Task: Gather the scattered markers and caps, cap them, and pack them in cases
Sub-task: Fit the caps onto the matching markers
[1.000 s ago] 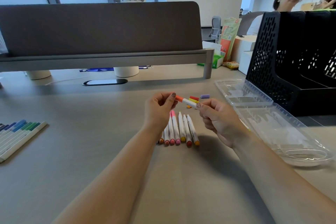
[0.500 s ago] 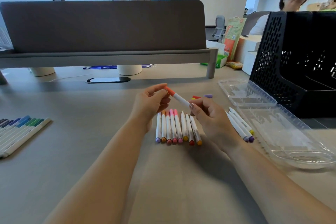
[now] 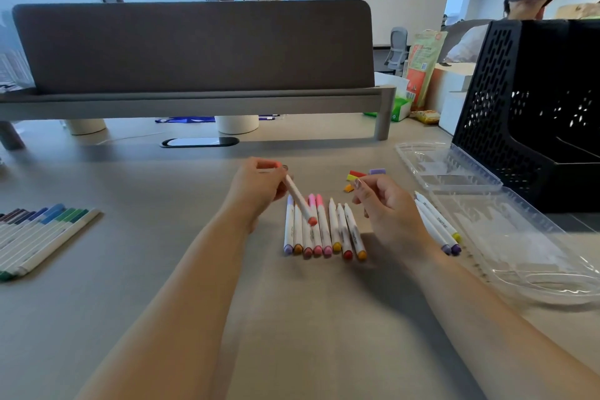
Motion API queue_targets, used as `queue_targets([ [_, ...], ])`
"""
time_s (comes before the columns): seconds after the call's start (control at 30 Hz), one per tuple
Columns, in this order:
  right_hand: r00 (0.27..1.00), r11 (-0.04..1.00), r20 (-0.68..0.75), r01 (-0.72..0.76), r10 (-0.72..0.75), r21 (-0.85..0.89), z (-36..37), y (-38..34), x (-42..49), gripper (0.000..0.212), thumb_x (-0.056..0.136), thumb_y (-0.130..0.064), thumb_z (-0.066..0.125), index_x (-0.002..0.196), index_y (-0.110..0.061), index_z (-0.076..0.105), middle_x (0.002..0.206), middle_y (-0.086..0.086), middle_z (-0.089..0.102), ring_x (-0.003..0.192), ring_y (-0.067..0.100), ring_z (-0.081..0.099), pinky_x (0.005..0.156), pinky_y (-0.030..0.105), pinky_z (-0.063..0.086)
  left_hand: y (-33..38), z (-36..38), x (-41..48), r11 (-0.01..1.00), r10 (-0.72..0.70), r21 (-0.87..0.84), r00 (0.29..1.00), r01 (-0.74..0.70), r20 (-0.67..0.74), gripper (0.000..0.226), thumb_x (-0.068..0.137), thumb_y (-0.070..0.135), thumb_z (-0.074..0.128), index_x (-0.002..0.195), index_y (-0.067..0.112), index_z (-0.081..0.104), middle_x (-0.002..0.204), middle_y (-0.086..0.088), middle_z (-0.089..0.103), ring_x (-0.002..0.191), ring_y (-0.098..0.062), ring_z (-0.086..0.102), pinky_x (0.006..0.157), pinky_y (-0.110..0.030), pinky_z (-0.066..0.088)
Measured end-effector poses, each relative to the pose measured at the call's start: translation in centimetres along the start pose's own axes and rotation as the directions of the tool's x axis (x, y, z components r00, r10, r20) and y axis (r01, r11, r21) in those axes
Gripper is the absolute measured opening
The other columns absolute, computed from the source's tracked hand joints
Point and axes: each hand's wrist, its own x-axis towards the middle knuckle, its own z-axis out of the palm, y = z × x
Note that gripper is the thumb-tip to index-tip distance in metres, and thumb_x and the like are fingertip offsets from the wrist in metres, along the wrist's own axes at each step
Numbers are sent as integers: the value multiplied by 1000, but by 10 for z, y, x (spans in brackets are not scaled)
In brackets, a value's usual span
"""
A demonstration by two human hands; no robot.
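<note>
My left hand grips a white marker with coral ends by its capped upper end, its lower end hanging over a row of several white markers laid side by side on the desk. My right hand hovers just right of that row with fingers loosely curled and nothing in it. Three more markers lie to its right beside an open clear plastic case. Loose caps in red, yellow, orange and purple sit behind my right hand.
A second group of blue and green markers lies at the left of the desk. A black mesh file rack stands at the right behind the clear case. A grey divider shelf crosses the back. Two people sit beyond.
My right hand let go of the coral marker and drew back to the right. My left hand swung the marker round so that it points down toward the row.
</note>
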Motion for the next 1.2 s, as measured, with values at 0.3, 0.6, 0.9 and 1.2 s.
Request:
queue_targets([
  [0.3,999,999,-44,-21,19,-26,-1,10,4,23,99,-29,47,97,-13,63,78,-4,60,61,-8,51,56,7,39,-25,14,9,785,209,589,977,-191,38,23,93,26,58,113,17,64,101,1,62,92,-13,56,79,-25,41],
  [0.6,999,999,-48,-14,11,-50,0,14,7,20,99,-28,47,91,-16,61,75,-2,59,58,-6,49,53,7,38,-32,15,10,700,203,681,974,-217,102,38,94,33,56,127,15,56,113,-1,62,98,-15,56,84,-26,43],
  [0.9,999,997,-40,-22,19,-78,-1,15,7,22,99,-30,46,91,-16,61,74,-5,59,57,-4,50,52,8,37,-29,3,7,752,120,635,984,-179,135,31,91,33,60,120,22,63,118,1,64,103,-13,56,87,-26,42],
  [1.2,999,995,-28,-41,39,-91,-2,14,6,22,99,-31,44,95,-18,61,77,-7,59,66,2,53,58,11,38,-27,3,0,751,35,637,974,-173,224,29,91,28,61,120,24,63,118,0,63,97,-12,54,85,-27,43],
])
